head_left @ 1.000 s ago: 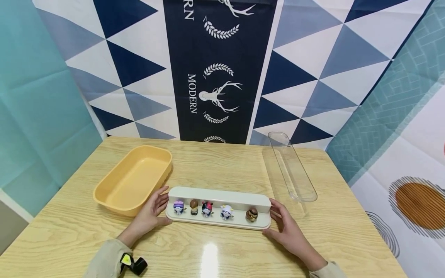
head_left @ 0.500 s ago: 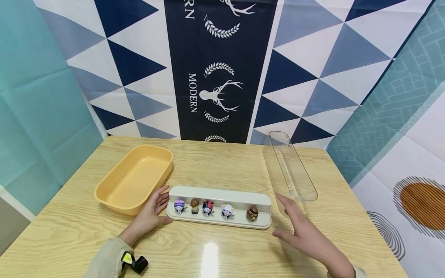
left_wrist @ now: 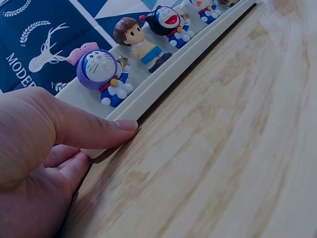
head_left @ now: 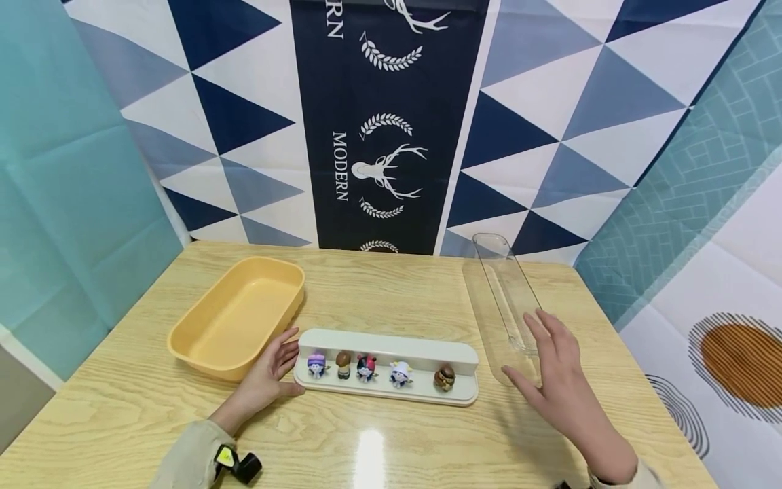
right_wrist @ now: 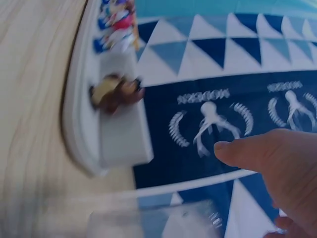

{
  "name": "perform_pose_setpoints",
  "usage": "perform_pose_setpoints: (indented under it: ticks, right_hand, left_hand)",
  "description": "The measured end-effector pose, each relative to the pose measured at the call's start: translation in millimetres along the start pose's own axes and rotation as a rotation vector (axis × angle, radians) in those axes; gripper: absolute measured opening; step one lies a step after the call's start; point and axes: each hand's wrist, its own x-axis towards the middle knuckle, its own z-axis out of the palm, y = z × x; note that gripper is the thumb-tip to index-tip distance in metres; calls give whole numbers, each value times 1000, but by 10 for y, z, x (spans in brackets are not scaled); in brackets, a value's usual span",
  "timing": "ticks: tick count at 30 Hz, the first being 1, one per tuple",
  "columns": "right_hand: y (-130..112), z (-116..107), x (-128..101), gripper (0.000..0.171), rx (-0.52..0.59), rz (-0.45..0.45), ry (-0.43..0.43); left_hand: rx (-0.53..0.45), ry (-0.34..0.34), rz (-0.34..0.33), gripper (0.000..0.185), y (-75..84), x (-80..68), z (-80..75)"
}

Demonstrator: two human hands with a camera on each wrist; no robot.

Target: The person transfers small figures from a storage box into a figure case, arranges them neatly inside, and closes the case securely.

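Observation:
A long white display stand (head_left: 391,345) lies on the table with several small figurines in a row. In the left wrist view, its near end carries a purple-hooded cat figurine (left_wrist: 101,74) and a brown-haired boy figurine (left_wrist: 138,43). My left hand (head_left: 269,372) holds the stand's left end, thumb on the front corner and fingers round the end. A brown figurine (head_left: 444,377) sits alone toward the right end. My right hand (head_left: 559,377) is in the air right of the stand, fingers spread, overlapping the near end of a long transparent cover (head_left: 510,299).
A yellow plastic basin (head_left: 183,343) stands at the left, close behind my left hand. The wooden table (head_left: 379,292) ends at a patterned cloth backdrop (head_left: 256,136). A small black device (head_left: 244,467) sits at my left sleeve.
My right hand has let go of the stand's right end and moved right and up toward the transparent cover. My left hand and the stand have stayed in place.

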Motion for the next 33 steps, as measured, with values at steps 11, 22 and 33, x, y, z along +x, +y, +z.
perform_pose_setpoints:
  ticks: [11,22,33]
  right_hand:
    - [224,201,-216,115,-119,278,-35]
    - [288,369,-301,109,-37,467,-43]
    - [305,435,-316,97,-38,513,-6]
  left_hand:
    - [3,7,-10,106,8,-21,27]
    - [-8,1,-20,107,24,-14,19]
    - [-5,7,-28,107,34,0,11]
